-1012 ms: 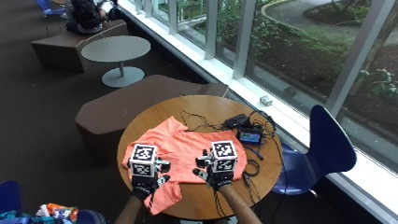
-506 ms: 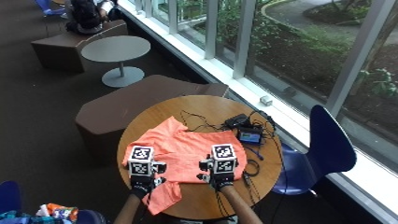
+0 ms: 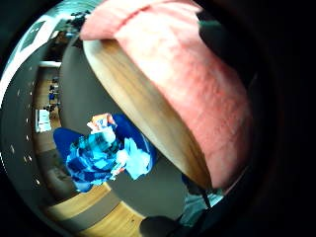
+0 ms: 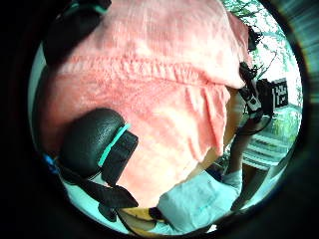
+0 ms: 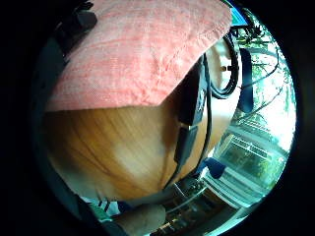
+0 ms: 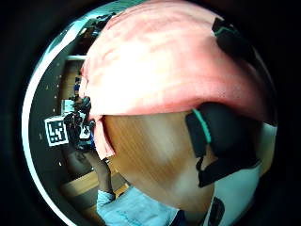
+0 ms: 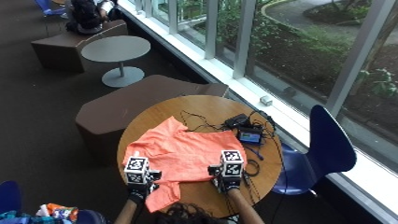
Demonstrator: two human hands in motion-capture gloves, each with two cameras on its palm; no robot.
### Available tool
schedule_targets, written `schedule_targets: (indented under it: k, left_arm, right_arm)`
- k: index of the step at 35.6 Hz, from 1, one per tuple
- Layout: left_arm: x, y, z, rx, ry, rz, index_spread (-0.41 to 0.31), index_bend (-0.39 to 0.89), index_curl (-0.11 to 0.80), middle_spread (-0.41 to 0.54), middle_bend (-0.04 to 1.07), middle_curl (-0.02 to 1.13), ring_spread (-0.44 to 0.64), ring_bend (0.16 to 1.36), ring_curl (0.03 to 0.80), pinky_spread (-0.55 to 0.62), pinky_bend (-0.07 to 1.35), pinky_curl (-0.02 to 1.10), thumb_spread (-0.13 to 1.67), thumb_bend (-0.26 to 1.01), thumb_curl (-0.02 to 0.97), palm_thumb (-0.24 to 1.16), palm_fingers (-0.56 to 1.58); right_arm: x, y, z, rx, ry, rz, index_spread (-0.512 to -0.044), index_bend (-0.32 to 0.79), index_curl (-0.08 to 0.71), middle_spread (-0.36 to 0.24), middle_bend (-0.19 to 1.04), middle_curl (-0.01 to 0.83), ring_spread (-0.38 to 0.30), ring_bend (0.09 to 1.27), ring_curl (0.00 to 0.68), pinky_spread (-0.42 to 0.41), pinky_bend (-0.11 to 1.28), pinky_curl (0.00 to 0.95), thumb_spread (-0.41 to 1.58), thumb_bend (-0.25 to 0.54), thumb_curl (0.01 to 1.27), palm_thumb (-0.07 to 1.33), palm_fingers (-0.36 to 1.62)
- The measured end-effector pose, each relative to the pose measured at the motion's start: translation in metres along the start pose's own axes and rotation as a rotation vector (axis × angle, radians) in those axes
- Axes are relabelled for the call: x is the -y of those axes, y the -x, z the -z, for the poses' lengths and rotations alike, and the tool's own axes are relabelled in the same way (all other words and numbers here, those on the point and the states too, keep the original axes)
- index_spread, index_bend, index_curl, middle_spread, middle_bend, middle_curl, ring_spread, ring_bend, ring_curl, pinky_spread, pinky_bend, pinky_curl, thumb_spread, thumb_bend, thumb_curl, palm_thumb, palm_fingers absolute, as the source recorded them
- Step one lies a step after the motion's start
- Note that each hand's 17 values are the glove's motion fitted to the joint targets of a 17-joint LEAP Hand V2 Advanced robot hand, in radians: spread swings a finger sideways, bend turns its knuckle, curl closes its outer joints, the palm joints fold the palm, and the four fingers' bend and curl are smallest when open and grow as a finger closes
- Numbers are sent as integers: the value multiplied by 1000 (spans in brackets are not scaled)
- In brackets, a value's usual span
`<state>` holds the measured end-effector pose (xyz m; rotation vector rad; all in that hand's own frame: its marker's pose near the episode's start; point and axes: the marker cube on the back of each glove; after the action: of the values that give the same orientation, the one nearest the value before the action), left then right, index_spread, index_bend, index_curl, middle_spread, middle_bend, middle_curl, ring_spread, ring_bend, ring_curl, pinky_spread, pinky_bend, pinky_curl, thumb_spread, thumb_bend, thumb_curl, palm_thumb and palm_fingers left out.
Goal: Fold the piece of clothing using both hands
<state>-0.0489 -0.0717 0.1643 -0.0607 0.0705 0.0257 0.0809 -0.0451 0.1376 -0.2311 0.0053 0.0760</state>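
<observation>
**Gripping the near hem of an orange garment on a round counter**

Spread across the round wooden counter [image 7: 211,105] is an orange garment [image 7: 180,151], a short-sleeved top, with one sleeve pointing towards the far side and its lower part hanging slightly over the near rim on the person's left. Both gloved hands are placed at the near edge of the cloth, well apart from each other.

The left hand [image 7: 142,183] is set on the left near corner of the garment, close to the counter's rim. In the left thumb side palm view, a black-gloved finger [image 4: 97,144] is seen curled against the cloth, and the fabric is bunched and creased beside it, so the cloth is taken to be pinched there.

The right hand [image 7: 227,177] is set at the right near edge of the garment. In the right thumb side palm view, a gloved finger [image 6: 221,136] is curled just below the hem, with bare wood beneath; whether the cloth is actually clamped cannot be told for certain, though the fingers are bent at the edge.

Beyond the garment, a tangle of black cables [image 7: 249,163] and a small device with a lit screen [image 7: 251,136] are laid near the window side. A blue chair [image 7: 326,149] is placed beside the counter.
</observation>
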Motion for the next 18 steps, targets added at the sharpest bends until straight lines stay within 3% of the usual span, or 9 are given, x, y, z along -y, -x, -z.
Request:
schedule_targets:
  k: [2,3,5,7,11,13,15,16,18]
  left_arm:
    - [3,2,-4,0,-90,-1,-131,277,271,-43,220,335,115,584,265,301,523,251,1141,-4,243,201,399]
    - [5,3,-5,-2,-152,-3,-128,250,268,-31,189,324,136,568,253,316,520,245,1139,-11,242,196,331]
    - [7,2,-3,-14,-302,-11,-169,312,302,-104,246,350,28,573,262,222,502,249,1153,5,251,235,574]
    - [6,0,2,-20,-412,-20,-205,340,319,-154,259,343,-51,556,250,122,503,247,1160,21,261,282,773]
    - [-4,6,22,97,-536,-31,-257,385,358,-221,282,370,-164,517,262,-10,464,259,1156,49,282,378,980]
    - [-15,4,32,124,-559,-57,-276,379,366,-248,291,379,-209,505,266,-60,431,260,1156,53,287,407,1045]
    - [-27,-3,40,82,-533,-101,-293,324,365,-286,374,413,-273,572,301,-118,373,264,1160,65,294,449,1198]
    - [-34,-4,44,68,-513,-121,-299,319,370,-295,379,420,-288,573,307,-135,364,271,1159,63,294,457,1196]
    - [-46,-1,58,51,-475,-153,-311,294,374,-314,408,441,-321,594,329,-171,347,280,1163,65,297,481,1235]
  right_arm:
    - [13,-7,-11,-5,-75,-14,-342,262,306,-71,195,279,-38,305,227,80,444,303,1232,140,322,641,499]
    - [15,-8,-12,-22,-128,-11,-340,246,304,-73,180,276,-42,294,222,79,438,299,1226,124,319,626,467]
    - [17,-10,-12,-69,-256,6,-342,297,331,-110,205,292,-107,354,251,16,443,305,1259,185,347,736,748]
    - [19,-12,-13,-103,-354,30,-338,292,325,-132,185,291,-150,364,246,-38,453,294,1266,211,363,794,895]
    - [11,-13,-8,-91,-464,92,-325,272,354,-161,190,309,-198,386,284,-111,452,314,1264,219,378,844,1024]
    - [2,-12,-2,-66,-508,134,-320,240,362,-170,209,324,-216,400,298,-130,429,320,1270,223,381,863,1080]
    - [-10,-11,6,-39,-519,169,-313,169,362,-198,270,352,-249,486,335,-156,412,328,1278,234,380,893,1225]
    - [-18,-11,11,-24,-506,183,-316,210,379,-187,235,346,-239,416,317,-152,415,333,1279,226,380,888,1110]
    - [-39,-11,24,9,-438,203,-310,133,362,-219,294,373,-269,523,360,-183,401,335,1276,231,380,912,1265]
